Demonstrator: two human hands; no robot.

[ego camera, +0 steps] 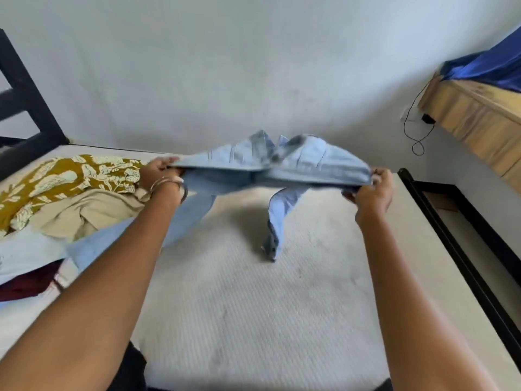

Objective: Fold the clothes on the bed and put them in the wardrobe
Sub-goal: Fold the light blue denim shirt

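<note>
Two hands, left hand [159, 172] and right hand [372, 190], pinch light-blue jeans [270, 165] at the waistband, above the bed's [253, 306] middle; trailing legs could bunch, spoiling the fold.

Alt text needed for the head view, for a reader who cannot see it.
Both hands, left hand and right hand, grip light blue jeans by the waistband above a white mattress, legs dangling. A pile of unfolded clothes lies at left.

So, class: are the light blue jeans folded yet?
Not folded: both hands hold the jeans by the waistband, legs dangling onto the mattress.
</note>
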